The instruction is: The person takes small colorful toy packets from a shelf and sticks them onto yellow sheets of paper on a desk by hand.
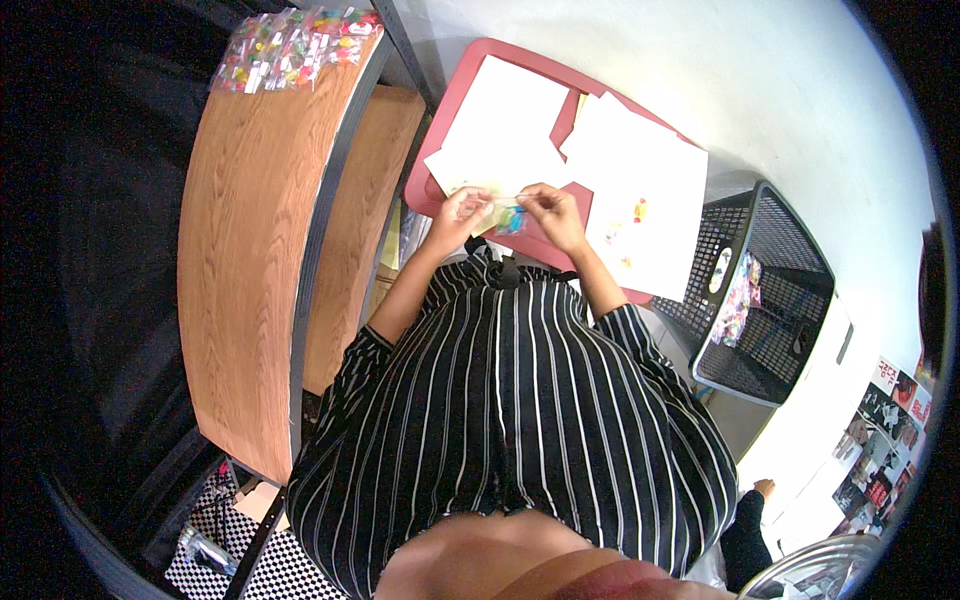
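Both hands hold the top edge of a small clear plastic bag point(511, 219) with blue and green pieces inside. My left hand point(466, 214) pinches its left corner, and my right hand point(553, 214) pinches the right one. Beneath them is a red plastic table point(439, 139) partly covered by white sheets point(510, 112). On the right-hand white sheet point(675, 187) lie a red and yellow piece point(640, 211) and a few small, pale orange pieces point(627, 262), too washed out to name.
Filled clear bags point(292, 56) lie at the far end of a wood-topped shelf point(247, 247) on the left. A black plastic basket point(780, 300) with colourful packets stands to the right. Another person's hand point(764, 489) and dark sleeve show at lower right.
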`<state>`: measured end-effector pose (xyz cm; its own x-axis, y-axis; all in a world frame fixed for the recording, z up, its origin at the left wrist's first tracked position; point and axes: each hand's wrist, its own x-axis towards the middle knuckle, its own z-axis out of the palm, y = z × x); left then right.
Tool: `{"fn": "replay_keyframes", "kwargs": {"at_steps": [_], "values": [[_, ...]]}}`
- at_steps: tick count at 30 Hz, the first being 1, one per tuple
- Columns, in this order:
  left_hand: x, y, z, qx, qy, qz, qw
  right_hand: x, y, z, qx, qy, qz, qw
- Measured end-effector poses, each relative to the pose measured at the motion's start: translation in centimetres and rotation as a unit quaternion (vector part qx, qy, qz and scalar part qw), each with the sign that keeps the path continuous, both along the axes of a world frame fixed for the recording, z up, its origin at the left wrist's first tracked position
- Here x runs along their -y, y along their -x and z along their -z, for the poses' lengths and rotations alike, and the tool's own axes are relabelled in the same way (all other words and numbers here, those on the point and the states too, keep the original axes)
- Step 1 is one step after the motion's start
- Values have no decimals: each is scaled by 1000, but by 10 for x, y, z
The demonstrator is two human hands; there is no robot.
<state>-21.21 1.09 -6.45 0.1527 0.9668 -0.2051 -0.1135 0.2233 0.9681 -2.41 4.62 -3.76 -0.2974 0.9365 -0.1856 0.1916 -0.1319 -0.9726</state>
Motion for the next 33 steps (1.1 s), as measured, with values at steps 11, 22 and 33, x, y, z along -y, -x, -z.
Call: {"fn": "replay_keyframes", "kwargs": {"at_steps": [11,22,33], "values": [[23,26,38,20,56,-50,997,-59,31,42,77,-119,-19,990],[26,21,37,-84,52,17,995,-128,39,58,393,-287,8,874],[30,19,23,-351,-118,77,926,-139,40,57,361,-210,29,908]]}}
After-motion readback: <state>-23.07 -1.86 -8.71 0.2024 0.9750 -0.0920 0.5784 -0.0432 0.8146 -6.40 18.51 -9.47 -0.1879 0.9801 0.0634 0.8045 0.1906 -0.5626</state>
